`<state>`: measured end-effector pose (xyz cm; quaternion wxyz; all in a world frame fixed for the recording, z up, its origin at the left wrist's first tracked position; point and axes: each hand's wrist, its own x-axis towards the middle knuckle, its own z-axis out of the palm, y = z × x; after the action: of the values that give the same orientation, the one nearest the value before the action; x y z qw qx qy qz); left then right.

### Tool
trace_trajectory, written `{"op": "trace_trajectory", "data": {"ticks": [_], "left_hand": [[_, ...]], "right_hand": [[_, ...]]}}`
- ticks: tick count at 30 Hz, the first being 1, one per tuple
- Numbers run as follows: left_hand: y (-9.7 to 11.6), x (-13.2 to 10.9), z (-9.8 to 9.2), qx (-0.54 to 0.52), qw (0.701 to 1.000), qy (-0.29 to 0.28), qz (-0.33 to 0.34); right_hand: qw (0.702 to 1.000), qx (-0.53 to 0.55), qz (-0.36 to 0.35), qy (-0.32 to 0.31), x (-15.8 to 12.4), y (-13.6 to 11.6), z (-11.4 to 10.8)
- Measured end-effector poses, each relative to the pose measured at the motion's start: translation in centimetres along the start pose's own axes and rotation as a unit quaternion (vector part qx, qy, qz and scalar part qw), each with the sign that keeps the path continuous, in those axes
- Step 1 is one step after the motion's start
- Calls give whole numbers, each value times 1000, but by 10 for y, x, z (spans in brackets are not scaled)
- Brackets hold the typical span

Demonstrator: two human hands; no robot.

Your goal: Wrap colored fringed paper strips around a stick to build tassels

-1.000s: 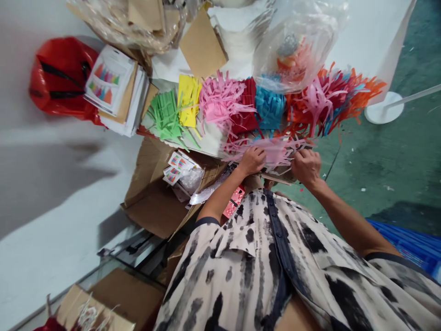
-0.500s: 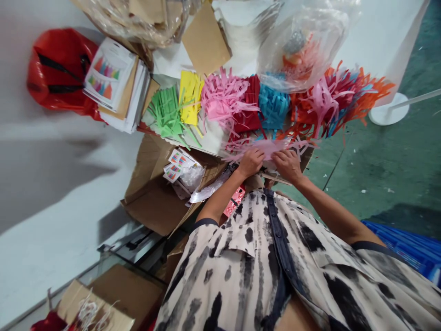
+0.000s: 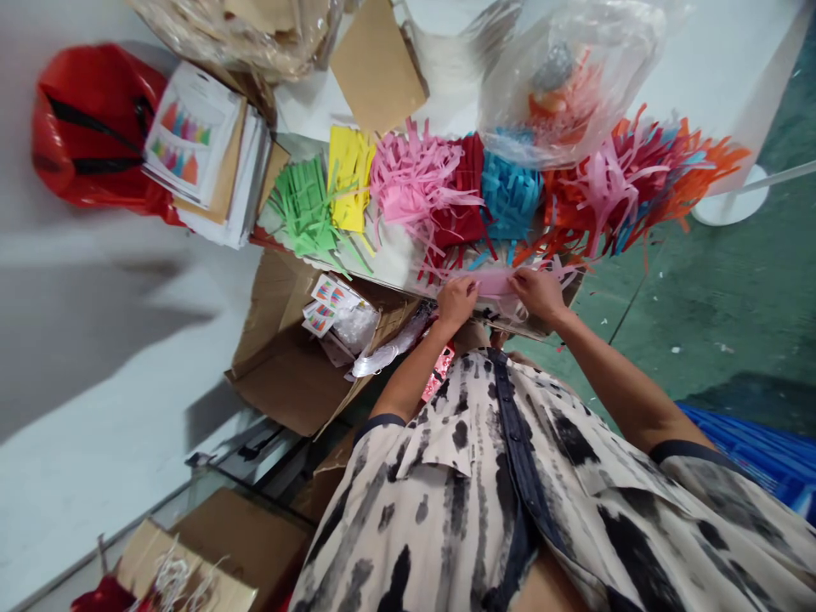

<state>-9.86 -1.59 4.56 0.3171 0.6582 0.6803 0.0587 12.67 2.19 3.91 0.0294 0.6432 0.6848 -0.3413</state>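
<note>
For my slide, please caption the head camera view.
Left hand and right hand pinch a pink paper strip beside piles of coloured paper fringe.

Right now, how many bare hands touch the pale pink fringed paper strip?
2. The left hand pinches the pale pink fringed paper strip at one end, the right hand the other.

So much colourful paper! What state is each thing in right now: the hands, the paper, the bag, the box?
left hand, pinching the left end of the pink fringed paper.
right hand, pinching its right end.
pink fringed paper, stretched between both hands.
clear plastic bag, crumpled, lying on the coloured fringe piles.
cardboard box, flaps open, small packets inside.
printed cards, stacked.
</note>
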Motion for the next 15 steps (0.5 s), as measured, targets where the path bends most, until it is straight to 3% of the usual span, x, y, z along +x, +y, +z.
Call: {"op": "trace_trajectory", "data": {"ticks": [4,9,15], "left_hand": [[8,6,4,29,998,-1,-55],[10,5,13,44,997,51,-30],[6,5,18,65,996,39,-38]], "right_hand": [[999,-9,51,17,0,-12,1],[997,-22,75,22,-1,-17,3],[997,-29,77,8,4,-18,2]]}}
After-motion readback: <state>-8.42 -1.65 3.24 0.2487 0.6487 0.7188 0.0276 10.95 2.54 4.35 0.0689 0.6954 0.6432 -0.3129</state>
